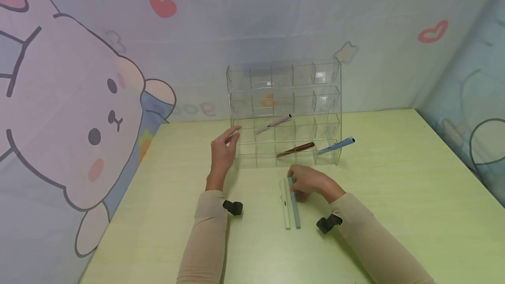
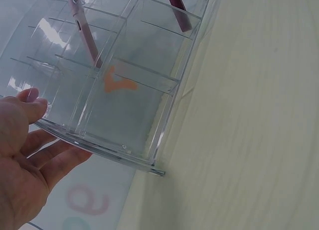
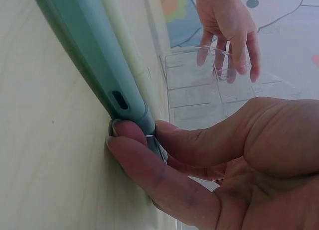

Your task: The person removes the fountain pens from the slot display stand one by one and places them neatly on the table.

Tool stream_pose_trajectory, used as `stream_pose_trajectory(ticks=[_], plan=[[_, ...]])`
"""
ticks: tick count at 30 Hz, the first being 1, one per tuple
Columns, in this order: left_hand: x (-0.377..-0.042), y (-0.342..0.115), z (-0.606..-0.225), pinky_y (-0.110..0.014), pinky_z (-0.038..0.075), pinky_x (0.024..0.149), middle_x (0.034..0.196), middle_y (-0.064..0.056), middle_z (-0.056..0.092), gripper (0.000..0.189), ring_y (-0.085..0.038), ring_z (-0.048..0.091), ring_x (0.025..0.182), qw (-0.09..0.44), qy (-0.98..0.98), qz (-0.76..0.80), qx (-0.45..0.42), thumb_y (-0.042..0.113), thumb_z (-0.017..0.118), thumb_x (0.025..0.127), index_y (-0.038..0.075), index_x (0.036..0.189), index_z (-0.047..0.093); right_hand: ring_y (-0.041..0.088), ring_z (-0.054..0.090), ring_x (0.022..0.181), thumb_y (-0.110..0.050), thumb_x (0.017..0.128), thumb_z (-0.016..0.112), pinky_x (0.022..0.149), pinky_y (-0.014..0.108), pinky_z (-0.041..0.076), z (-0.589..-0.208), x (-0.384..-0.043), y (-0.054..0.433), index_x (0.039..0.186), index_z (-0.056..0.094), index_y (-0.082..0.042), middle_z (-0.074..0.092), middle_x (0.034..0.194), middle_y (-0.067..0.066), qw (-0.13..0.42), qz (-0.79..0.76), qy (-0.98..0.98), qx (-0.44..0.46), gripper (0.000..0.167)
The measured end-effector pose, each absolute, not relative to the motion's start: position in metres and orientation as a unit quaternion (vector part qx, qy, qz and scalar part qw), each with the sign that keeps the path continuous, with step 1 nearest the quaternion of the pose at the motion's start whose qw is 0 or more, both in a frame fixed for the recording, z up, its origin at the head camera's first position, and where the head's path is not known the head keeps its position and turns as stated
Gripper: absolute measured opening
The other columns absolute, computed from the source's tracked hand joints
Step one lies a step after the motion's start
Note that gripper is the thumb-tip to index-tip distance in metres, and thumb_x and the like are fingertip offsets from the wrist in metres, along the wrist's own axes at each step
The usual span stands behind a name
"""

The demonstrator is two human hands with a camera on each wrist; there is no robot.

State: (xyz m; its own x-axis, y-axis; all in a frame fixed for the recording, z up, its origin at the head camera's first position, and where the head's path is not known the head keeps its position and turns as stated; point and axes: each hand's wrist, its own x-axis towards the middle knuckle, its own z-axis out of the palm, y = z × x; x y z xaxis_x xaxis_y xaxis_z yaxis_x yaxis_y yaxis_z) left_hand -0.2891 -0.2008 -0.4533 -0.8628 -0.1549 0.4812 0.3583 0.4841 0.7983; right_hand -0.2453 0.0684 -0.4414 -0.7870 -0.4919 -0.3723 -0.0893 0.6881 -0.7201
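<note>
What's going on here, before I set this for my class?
A person's right hand has a teal pen in its grip, beside a pale green pen on the table. Their left hand holds the side of a clear tiered pen rack. In it sit a pink pen, a brown pen and a blue pen.

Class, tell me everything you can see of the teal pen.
The teal pen is slim, smooth and plastic-looking, with a dark oval window in its barrel and a thin shiny band. It points toward the clear rack, beside the pale green pen. The right hand pinches its rack-side end; whether it fully touches the table is unclear.
</note>
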Motion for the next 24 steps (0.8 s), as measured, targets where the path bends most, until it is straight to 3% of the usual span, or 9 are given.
stream_pose_trajectory(ticks=[24], plan=[[-0.2882,-0.2000,-0.4534,-0.048,0.051,0.097,0.130,-0.013,0.065,0.025,-0.034,0.067,0.110,0.266,-0.816,-0.508,-0.072,0.013,0.064,0.100,0.010,0.124,0.072,0.026,0.072,0.066,0.004,0.096,0.060,0.062,0.036,0.059,-0.4423,-0.2455,0.0700,0.133,0.047,0.009,0.064,0.090,0.015,0.283,-0.365,0.872,-0.164,0.040]])
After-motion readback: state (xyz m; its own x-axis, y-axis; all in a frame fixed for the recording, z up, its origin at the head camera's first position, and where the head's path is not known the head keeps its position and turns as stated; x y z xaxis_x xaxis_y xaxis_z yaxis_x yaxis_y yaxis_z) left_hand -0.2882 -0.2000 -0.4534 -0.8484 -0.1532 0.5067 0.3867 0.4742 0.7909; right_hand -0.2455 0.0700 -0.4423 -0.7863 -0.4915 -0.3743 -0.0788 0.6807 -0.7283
